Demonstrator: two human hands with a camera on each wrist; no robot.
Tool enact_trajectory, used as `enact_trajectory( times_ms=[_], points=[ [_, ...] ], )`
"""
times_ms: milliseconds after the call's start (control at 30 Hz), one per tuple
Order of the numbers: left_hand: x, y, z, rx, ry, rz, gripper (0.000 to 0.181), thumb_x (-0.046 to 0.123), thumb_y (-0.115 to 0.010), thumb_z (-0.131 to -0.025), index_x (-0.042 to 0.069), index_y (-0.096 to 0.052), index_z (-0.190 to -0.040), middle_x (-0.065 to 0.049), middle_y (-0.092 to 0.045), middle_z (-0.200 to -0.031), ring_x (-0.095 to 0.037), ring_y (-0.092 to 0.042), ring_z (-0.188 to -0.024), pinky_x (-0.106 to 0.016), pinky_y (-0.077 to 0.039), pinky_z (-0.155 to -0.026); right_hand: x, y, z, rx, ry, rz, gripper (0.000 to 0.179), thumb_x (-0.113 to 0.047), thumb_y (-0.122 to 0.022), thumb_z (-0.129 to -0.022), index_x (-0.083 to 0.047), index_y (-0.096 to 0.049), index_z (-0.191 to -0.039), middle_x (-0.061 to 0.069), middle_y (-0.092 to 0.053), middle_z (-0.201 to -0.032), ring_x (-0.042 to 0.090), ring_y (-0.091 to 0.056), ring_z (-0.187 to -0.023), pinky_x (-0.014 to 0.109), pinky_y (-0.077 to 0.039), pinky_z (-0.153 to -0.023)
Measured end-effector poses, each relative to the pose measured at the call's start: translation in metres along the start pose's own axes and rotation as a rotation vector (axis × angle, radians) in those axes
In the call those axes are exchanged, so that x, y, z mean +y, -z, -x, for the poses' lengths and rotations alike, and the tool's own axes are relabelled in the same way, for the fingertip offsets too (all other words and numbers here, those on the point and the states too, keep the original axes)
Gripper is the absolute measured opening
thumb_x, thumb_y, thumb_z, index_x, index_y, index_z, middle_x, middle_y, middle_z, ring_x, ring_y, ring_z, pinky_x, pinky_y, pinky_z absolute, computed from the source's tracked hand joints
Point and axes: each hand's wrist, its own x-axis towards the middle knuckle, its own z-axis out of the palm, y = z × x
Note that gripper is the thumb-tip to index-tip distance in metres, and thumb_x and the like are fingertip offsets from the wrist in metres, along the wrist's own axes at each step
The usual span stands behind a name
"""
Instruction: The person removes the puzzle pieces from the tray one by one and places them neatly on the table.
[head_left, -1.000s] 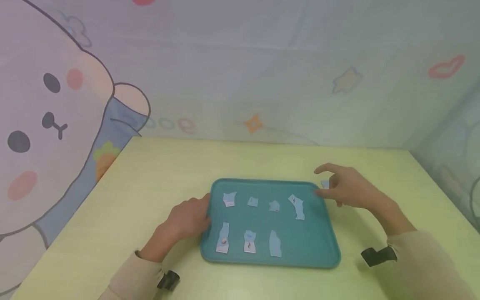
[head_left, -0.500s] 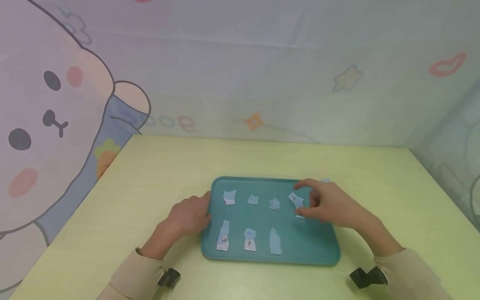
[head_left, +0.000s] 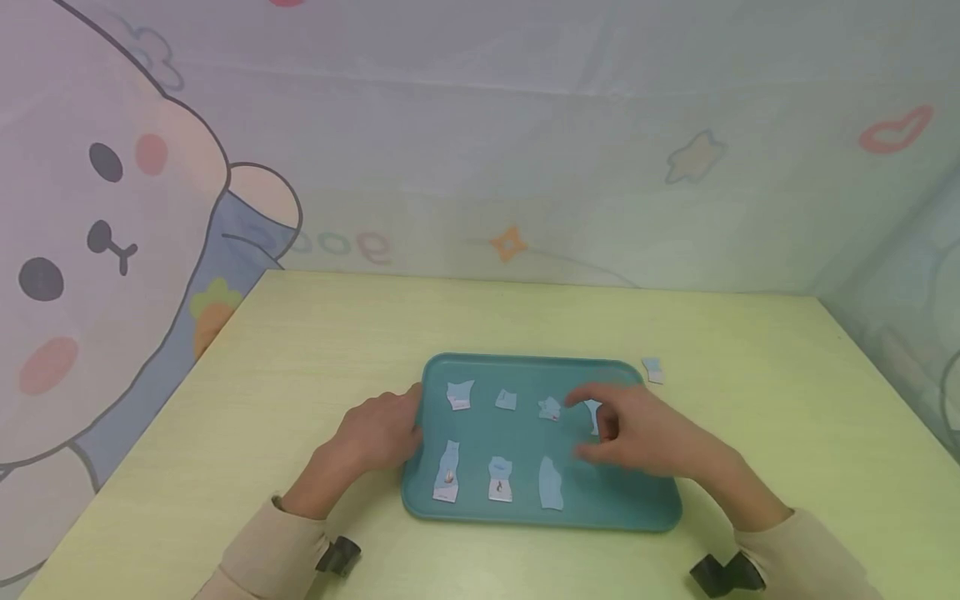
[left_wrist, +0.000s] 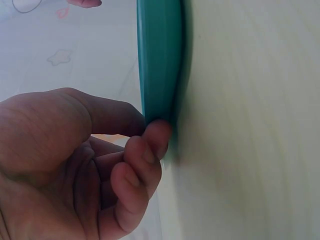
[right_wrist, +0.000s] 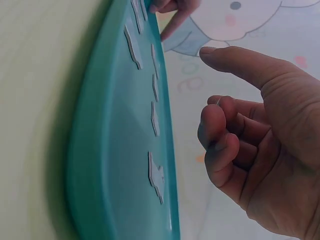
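In the head view my left hand (head_left: 378,432) holds the left edge of a teal tray (head_left: 517,435). In the left wrist view, thumb and fingers pinch the tray's rim (left_wrist: 160,65). My right hand (head_left: 637,429) hovers over the tray's right half, thumb and forefinger spread apart, other fingers loosely curled, holding nothing. Several flat, irregular light-blue pieces lie in two rows on the tray, including one small piece (head_left: 550,409) just left of the right fingertips. A longer piece (head_left: 593,417) at the back right is partly hidden behind the right hand.
Another pale piece (head_left: 653,370) lies on the yellow table (head_left: 337,333) just beyond the tray's back right corner. A cloth with a cartoon bear (head_left: 97,208) and small stars hangs behind the table.
My right hand has moved left and nearer, from the tray's back right corner to above its right half, uncovering the piece on the table. The left hand stays at the tray edge.
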Motion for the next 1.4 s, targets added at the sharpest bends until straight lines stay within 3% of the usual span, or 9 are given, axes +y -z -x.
enact_trajectory(
  times_ms=[333,667,967,1400],
  points=[
    [0.0,0.0,0.0,-0.007,0.005,0.002,0.053,0.008,-0.057,-0.102,-0.009,-0.045,-0.15,-0.012,-0.062,-0.091,-0.021,-0.056,-0.073,-0.033,-0.041,-0.057,-0.005,-0.019,-0.002,-0.074,0.01,0.09,0.05,-0.032,-0.085,-0.088,-0.01,-0.067,-0.129,-0.014,-0.046,-0.061,0.0,-0.041,-0.054,0.022,-0.039,-0.059],
    [0.0,0.0,-0.001,-0.009,0.008,0.003,0.057,0.009,-0.056,-0.101,-0.01,-0.042,-0.154,-0.016,-0.065,-0.101,-0.021,-0.057,-0.075,-0.033,-0.043,-0.058,-0.009,-0.029,-0.002,-0.143,-0.005,0.122,0.054,-0.038,-0.088,-0.081,-0.017,-0.068,-0.128,-0.014,-0.049,-0.059,0.0,-0.042,-0.055,0.023,-0.038,-0.058],
    [0.0,-0.001,-0.001,-0.008,0.005,0.004,0.056,0.009,-0.057,-0.102,-0.009,-0.042,-0.153,-0.016,-0.065,-0.1,-0.022,-0.057,-0.076,-0.033,-0.042,-0.058,-0.011,-0.036,-0.001,-0.139,-0.016,0.178,0.057,-0.041,-0.089,-0.079,-0.017,-0.068,-0.126,-0.012,-0.051,-0.063,0.002,-0.044,-0.059,0.026,-0.039,-0.065],
    [0.001,0.0,0.0,-0.003,0.009,0.001,0.058,0.009,-0.056,-0.101,-0.01,-0.041,-0.154,-0.019,-0.068,-0.108,-0.022,-0.058,-0.078,-0.034,-0.043,-0.059,-0.011,-0.037,-0.001,-0.131,-0.027,0.186,0.051,-0.038,-0.089,-0.079,-0.019,-0.07,-0.123,-0.011,-0.044,-0.059,0.002,-0.039,-0.057,0.023,-0.036,-0.06]
  ],
)
